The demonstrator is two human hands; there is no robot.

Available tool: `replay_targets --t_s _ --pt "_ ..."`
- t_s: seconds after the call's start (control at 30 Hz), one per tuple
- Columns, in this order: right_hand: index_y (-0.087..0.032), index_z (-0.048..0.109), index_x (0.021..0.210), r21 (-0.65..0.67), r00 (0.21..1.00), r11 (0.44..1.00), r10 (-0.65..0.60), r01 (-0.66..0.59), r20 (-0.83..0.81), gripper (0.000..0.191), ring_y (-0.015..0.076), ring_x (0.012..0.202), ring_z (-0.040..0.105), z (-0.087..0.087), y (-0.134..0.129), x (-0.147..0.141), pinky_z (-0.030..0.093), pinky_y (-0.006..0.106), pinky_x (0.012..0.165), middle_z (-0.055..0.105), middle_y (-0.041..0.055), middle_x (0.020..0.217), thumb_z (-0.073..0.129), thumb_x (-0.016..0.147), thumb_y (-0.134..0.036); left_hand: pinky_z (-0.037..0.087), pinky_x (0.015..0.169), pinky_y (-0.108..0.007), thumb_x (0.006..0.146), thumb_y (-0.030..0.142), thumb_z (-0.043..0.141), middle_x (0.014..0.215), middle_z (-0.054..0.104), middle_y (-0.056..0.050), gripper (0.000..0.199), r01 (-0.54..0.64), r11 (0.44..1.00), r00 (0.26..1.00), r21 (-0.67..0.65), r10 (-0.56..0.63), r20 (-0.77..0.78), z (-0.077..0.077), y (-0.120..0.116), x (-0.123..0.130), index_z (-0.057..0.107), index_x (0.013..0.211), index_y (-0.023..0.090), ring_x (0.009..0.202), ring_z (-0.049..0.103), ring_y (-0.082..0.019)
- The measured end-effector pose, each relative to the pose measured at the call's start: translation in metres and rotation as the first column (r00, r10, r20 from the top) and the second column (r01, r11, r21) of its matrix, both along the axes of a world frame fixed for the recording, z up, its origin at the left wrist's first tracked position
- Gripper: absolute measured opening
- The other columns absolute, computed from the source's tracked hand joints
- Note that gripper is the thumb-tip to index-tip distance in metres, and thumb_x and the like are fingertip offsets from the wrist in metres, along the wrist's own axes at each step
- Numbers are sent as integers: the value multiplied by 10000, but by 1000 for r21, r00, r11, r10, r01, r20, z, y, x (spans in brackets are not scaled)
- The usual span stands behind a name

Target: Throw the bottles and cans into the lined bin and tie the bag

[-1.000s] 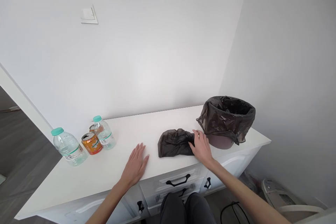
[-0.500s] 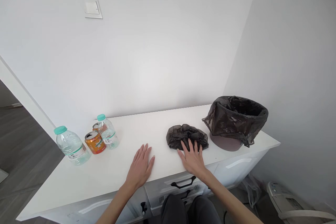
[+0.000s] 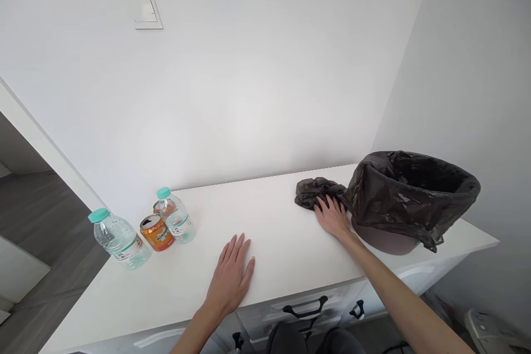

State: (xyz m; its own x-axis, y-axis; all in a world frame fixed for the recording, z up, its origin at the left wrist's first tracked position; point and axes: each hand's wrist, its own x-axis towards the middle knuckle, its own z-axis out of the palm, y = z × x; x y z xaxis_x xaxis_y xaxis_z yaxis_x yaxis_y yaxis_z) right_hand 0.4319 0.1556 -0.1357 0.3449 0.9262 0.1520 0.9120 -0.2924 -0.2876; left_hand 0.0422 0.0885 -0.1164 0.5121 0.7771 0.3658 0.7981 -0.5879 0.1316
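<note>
open countertop (image 3: 265,232) between cans and crumpled bag, bottles (image 3: 120,243) crowding the left end, lined bin (image 3: 390,232) blocking the right

Right hand (image 3: 333,214) on crumpled black bag (image 3: 317,192), beside lined bin (image 3: 385,237). Left hand (image 3: 230,277) flat on white surface (image 3: 265,221). Bottles (image 3: 123,240) and orange cans (image 3: 157,233) clustered at left.
</note>
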Motion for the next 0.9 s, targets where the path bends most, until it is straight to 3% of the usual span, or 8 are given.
replay_targets --t_s 0.1,0.2,0.37,0.53,0.67,0.77,0.83,0.9 --pt "-195 423 1580 71 999 997 -44 43 6 569 364 1511 296 4 -1 1 267 532 1189 291 178 1673 283 1063 -387 324 1249 -535 1059 443 408 1666 384 -53 548 -5 1000 1000 -6 5 -13 2 1 2 400 1578 268 1560 300 -282" --pt "-212 391 1596 134 998 990 31 -39 59 579 366 1559 194 4 -15 -11 215 547 1217 221 170 1701 269 1072 -423 327 1247 -534 1056 438 414 1663 391 -49 549 -1 1000 1000 15 1 -9 2 2 2 396 1582 282 1557 309 -283" --pt "-216 278 1643 38 997 996 79 -80 20 672 380 1585 104 -6 -35 -33 104 563 1250 175 164 1716 214 1064 -551 336 1243 -541 1050 446 423 1662 390 -59 552 0 1000 999 20 0 -33 2 4 2 422 1571 263 1553 316 -294" --pt "-250 344 1620 -31 999 998 50 -51 -14 679 350 1590 109 -9 -23 -23 49 548 1260 209 145 1715 186 1055 -592 333 1250 -524 1057 451 401 1667 381 -55 554 -18 1000 997 20 20 -69 3 3 4 423 1570 244 1559 303 -282" --pt "-207 421 1586 1 995 997 -83 83 -53 631 344 1568 213 -3 -6 -5 150 535 1246 276 176 1687 233 1065 -510 333 1252 -505 1063 448 383 1662 391 -51 538 -27 1000 995 12 28 -92 6 -1 5 442 1555 239 1560 302 -270" --pt "-132 399 1590 38 989 989 -139 141 -59 631 382 1554 243 -3 -10 -9 220 555 1222 263 228 1678 270 1063 -454 334 1251 -507 1068 444 367 1663 388 -53 535 -37 999 995 3 37 -98 7 -2 4 449 1551 228 1559 304 -268" --pt "-110 387 1591 111 996 991 -78 81 -35 633 398 1561 217 -5 -26 -21 240 566 1220 229 228 1690 296 1059 -441 336 1249 -508 1064 445 374 1659 397 -52 535 -37 999 996 14 38 -80 5 -1 3 453 1549 234 1554 316 -269" --pt "-114 393 1583 236 997 968 80 -83 20 620 387 1573 188 -2 -52 -34 271 561 1224 218 192 1703 310 1057 -432 342 1244 -509 1058 448 387 1651 413 -52 533 -27 999 998 33 29 -56 2 0 0 464 1544 244 1547 331 -271"
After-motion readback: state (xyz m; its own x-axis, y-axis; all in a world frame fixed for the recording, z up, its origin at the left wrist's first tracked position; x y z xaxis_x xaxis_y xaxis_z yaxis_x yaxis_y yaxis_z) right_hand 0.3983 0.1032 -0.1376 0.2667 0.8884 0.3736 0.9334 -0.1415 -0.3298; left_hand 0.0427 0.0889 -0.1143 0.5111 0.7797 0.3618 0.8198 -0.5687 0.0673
